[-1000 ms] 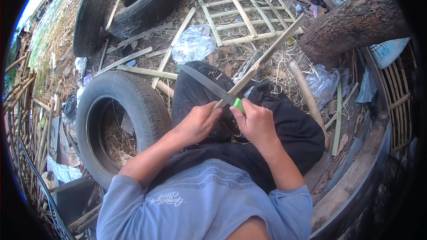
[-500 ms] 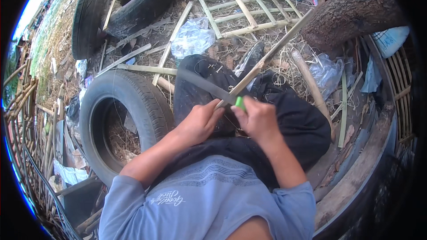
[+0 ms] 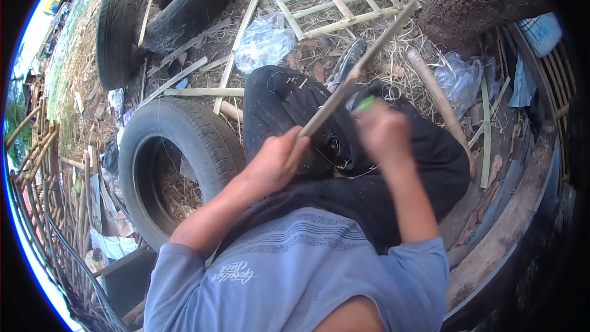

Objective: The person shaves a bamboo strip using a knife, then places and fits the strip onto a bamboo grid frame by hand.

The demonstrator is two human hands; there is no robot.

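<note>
My left hand (image 3: pixel 279 158) is closed around the lower end of a long bamboo strip (image 3: pixel 337 98). The strip slants up and away to the right over my legs, with a thicker joint along it. My right hand (image 3: pixel 386 132), smeared by motion, grips a knife by its green handle (image 3: pixel 367 104), to the right of the strip. Its blade is mostly hard to make out against the dark trousers (image 3: pixel 424 160). Light shavings lie on my trouser knee.
A tyre (image 3: pixel 136 166) lies by my left leg, and more tyres (image 3: pixel 117 34) are at the far left. A bamboo lattice (image 3: pixel 344 21) rests on the ground ahead. Clear plastic (image 3: pixel 265 43), a thick pole (image 3: pixel 436 89) and a tree trunk (image 3: pixel 485 6) are around me.
My right hand has moved the knife up and right along the strip, away from my left hand. The left hand keeps its hold, and the view has shifted slightly.
</note>
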